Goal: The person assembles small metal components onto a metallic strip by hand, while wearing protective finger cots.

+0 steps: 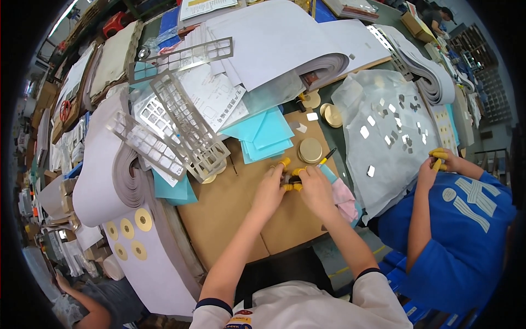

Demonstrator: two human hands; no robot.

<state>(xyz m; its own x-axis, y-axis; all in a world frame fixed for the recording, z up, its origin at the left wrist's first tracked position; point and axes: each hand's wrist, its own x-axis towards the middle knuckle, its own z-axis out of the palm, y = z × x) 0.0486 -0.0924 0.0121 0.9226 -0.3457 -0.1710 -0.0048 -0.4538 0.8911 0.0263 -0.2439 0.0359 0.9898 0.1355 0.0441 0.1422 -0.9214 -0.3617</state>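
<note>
Yellow finger covers sit on the fingertips of both my hands, which meet over a brown cardboard sheet [219, 219]. My left hand [267, 189] is closed, its fingertips against a small dark piece [286, 179] too tiny to name. From the other side my right hand [316, 189] pinches at the same piece, partly hiding it. Just beyond my fingers lies a round gold disc [310, 150]. A black-and-yellow pen [327, 156] rests to the right of that disc, and a pink cloth [344, 200] lies beside my right wrist.
Teal sheets [262, 134] and metal stencil frames [189, 118] pile up at far left. Gold round stickers [126, 228] dot a white paper stack. On the right, small shiny pieces are scattered over a pale sheet [364, 104], near a co-worker in a blue shirt [449, 230].
</note>
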